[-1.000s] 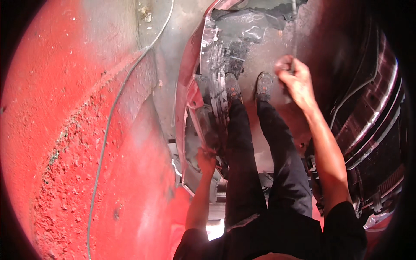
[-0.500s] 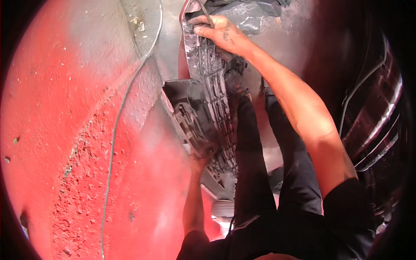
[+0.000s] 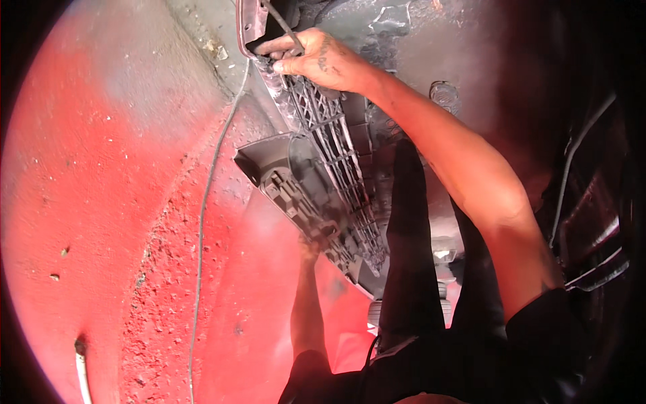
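my left hand (image 3: 314,246) has its fingers bent round the near edge of the bumper (image 3: 343,158) and has hold of it. the bumper is just left of my legs (image 3: 414,249), slanting away. it looks dark and dusty, with a criss-cross grid and a scuffed far end. a second ago my right hand (image 3: 315,59) was off to the right; now it is at that far end, so both hands are at the bumper. its fingers are part open by a thin rod (image 3: 281,25); i can't tell what they grip.
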Tool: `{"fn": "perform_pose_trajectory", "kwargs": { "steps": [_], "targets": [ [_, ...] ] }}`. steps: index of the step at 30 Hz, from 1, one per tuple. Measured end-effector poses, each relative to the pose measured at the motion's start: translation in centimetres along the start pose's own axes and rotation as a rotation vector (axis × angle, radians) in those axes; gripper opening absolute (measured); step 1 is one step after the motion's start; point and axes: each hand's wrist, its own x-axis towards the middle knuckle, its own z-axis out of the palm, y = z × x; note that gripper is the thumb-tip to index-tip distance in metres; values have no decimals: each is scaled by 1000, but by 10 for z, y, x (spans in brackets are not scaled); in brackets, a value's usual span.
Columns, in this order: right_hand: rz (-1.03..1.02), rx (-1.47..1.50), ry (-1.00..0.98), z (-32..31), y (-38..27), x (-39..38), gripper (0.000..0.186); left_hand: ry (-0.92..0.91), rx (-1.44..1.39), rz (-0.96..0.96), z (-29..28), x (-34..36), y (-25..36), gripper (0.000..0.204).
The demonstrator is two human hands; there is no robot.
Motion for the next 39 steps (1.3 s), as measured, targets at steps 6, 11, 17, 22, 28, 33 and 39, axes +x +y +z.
{"fn": "perform_pose_trajectory", "kwargs": {
  "steps": [6,11,17,22,28,33,39],
  "targets": [
    [-4,104,21,0,5,3,40,75,87,8,-28,7,-20,42],
    [-49,148,-7,-5,14,2,37,142,152,-80,3,24,29,30],
    [-87,101,-17,-10,13,5,39,238,541,16,59,4,83,17],
    [-86,41,-41,-10,10,15,41,167,291,-102,95,-45,67,32],
    [33,-52,-157,-15,-6,22,35,251,46,-145,172,-65,94,31],
    [105,-100,-160,-16,-14,27,38,293,144,-169,188,-77,126,26],
    [140,-206,-209,-21,-29,28,40,389,226,-83,220,-106,133,34]
  ]
}}
